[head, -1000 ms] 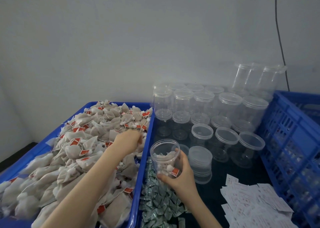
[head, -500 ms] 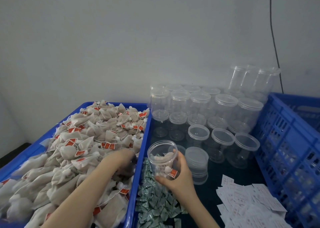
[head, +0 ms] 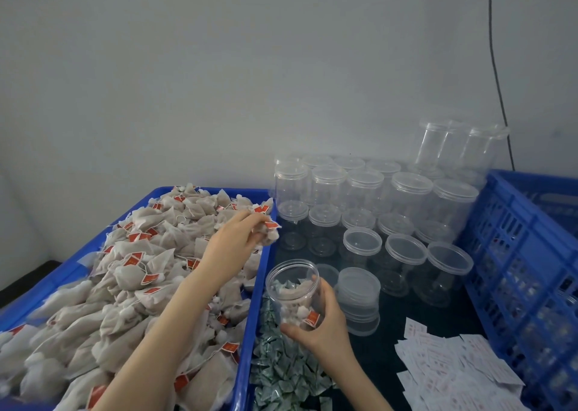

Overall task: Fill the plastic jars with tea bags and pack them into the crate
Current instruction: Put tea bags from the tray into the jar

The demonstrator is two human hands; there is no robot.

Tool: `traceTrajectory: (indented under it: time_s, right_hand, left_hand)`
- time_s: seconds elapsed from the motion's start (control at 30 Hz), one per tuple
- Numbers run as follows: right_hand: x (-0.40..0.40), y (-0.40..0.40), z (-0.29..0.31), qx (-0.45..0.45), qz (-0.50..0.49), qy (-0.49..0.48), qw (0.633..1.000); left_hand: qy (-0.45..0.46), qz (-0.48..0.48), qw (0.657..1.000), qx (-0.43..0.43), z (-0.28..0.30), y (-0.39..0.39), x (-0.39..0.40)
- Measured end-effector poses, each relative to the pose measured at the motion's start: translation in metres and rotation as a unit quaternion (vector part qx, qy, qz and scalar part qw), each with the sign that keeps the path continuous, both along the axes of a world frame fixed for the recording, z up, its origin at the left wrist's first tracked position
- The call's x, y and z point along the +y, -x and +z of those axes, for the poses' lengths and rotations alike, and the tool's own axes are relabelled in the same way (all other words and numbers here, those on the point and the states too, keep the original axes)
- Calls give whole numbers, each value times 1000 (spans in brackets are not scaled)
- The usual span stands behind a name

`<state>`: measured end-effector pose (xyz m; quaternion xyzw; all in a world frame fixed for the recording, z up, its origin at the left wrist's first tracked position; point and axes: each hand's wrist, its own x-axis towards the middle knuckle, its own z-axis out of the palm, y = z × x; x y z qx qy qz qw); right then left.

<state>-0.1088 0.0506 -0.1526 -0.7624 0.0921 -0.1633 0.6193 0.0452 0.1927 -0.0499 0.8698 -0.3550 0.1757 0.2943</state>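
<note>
**Left hand lifting a fresh tea bag toward the jar**

Change vs. half a sec ago: the left hand (head: 237,238) was digging low in the pile; now it's coming up at the far right edge of the blue plastic tray (head: 261,273), fingers pinching a small beige mesh tea bag with a red tag (head: 268,232). Possibly more than one bag in the pinch; it's bunched & partly hidden, so can't say for sure.

The right hand (head: 319,326) is gripping the open clear plastic jar (head: 294,292) from the side, w/ fingers curled round its lower wall, tilting its mouth toward the tray. The jar is sitting just right of the tray rim, above the heap of green foil sachets (head: 284,370), and is holding a few bags, well short of full.

Meaning for the task: filling is still underway; the bag in hand looks bound for the jar mouth. Lidded clear empties (head: 406,254) are waiting behind, white paper slips (head: 450,367) lying at right, and the blue slatted crate (head: 525,254) isn't being packed yet.
</note>
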Motion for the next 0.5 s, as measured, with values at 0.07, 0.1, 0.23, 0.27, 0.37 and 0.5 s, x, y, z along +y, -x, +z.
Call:
traceTrajectory:
  time_s: [0.07, 0.1, 0.23, 0.27, 0.37, 0.5]
  right_hand:
    - [1, 1, -1, 1, -2, 1, 1000]
    - [1, 2, -2, 0, -2, 2, 1000]
    - [1, 3, -2, 0, -5, 0, 1000]
    - [0, 3, -3, 0, -8, -1, 1000]
    - [-1, 4, -3, 4, -14, -1, 1000]
    - [0, 4, -3, 1, -18, -5, 1000]
  left_hand:
    - [30, -86, 992, 85, 4, 9, -6]
    - [32, -133, 981, 140, 5, 15, -9]
    - [-18, -257, 927, 273, 5, 29, -15]
    - [-37, -265, 922, 279, 4, 32, -15]
    - [-83, -263, 923, 268, -1, 36, -17]
    - [-96, -271, 917, 276, 1, 34, -14]
